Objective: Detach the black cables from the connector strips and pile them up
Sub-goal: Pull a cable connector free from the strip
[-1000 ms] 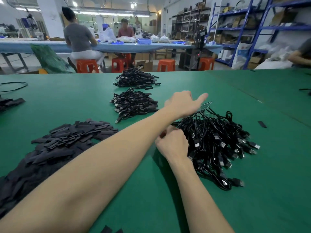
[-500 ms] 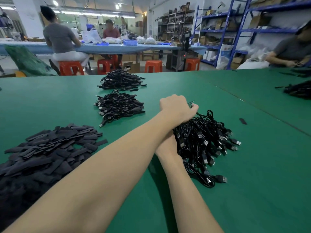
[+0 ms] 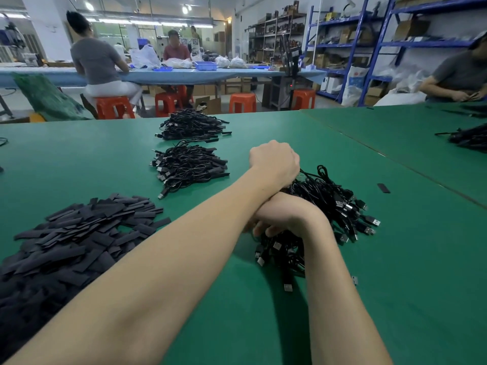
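A tangled heap of black cables (image 3: 329, 206) lies on the green tabletop (image 3: 395, 285), its USB plugs fanning out to the right. The left hand (image 3: 275, 163), crossing over from the left, is curled into a fist over the heap's far edge, gripping cables beneath it. The right hand (image 3: 283, 214) lies under the left wrist, its fingers (image 3: 259, 229) curled down into the near side of the heap and clutching cables.

Beyond the left fist, to the left, two more cable piles sit one behind the other: a nearer pile (image 3: 188, 165) and a farther pile (image 3: 192, 126). A fourth cluster of cables (image 3: 469, 138) shows at the right edge. Left of both hands spreads one broad mound of flat black strips (image 3: 66, 246); a single stray strip (image 3: 383, 188) lies to the right of the heap.

Behind the tabletop, four orange stools (image 3: 242, 102) stand by a blue table, two people sit there, and a third person (image 3: 458, 75) works at far right.
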`<action>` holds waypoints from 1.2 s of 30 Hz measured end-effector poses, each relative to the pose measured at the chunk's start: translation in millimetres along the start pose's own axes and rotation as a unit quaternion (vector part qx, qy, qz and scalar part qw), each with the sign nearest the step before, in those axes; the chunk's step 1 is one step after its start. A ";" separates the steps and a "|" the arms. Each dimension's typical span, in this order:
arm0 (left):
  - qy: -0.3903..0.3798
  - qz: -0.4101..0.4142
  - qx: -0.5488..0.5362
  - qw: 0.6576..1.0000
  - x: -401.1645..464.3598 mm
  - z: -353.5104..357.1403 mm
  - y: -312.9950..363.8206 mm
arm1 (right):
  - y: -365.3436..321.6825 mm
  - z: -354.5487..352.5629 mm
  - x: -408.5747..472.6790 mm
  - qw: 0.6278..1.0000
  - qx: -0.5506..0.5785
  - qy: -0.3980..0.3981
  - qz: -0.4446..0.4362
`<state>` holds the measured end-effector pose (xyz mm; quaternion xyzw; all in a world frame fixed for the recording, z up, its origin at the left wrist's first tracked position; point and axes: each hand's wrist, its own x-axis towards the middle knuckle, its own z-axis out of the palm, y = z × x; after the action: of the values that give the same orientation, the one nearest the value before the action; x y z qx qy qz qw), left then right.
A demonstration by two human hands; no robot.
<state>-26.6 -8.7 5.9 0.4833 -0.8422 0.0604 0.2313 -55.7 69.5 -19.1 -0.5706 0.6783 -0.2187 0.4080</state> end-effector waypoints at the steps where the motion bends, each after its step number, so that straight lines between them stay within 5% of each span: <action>1: 0.015 -0.004 -0.007 1.000 -1.3 -1.4 -3.3 | -1.1 -1.7 -2.1 1.000 -0.004 -0.007 0.000; 9: 0.121 -0.087 -0.127 0.981 -8.9 -15.6 -37.0 | -1.5 -16.1 -13.8 0.997 0.037 0.057 -0.021; 17: 0.178 -0.141 -0.329 0.917 -0.8 -29.8 -52.9 | 1.1 -24.2 -25.7 0.999 0.035 0.019 -0.002; 21: 0.193 -0.164 -0.398 0.882 4.8 -34.0 -53.4 | 0.4 -28.5 -27.6 0.995 0.060 0.072 -0.045; 25: 0.157 -0.220 -0.539 0.798 6.9 -31.9 -55.5 | 0.3 -33.2 -26.6 0.969 0.100 0.208 -0.084; 29: 0.117 -0.331 -0.690 0.633 3.8 -34.7 -57.7 | -0.1 -38.9 -33.4 0.925 0.265 0.232 -0.144; 33: 0.128 -0.350 -0.734 0.568 5.7 -48.6 -67.4 | -1.5 -39.3 -27.8 0.881 0.334 0.304 -0.143; 36: 0.106 -0.327 -0.779 0.525 -2.1 -57.5 -75.9 | 2.7 -36.0 -21.1 0.895 0.282 0.330 -0.104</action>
<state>57.2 -28.3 46.7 0.3422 -0.3065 -0.6484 0.6071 -85.9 84.2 5.8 -0.3940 0.6204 -0.6179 0.2793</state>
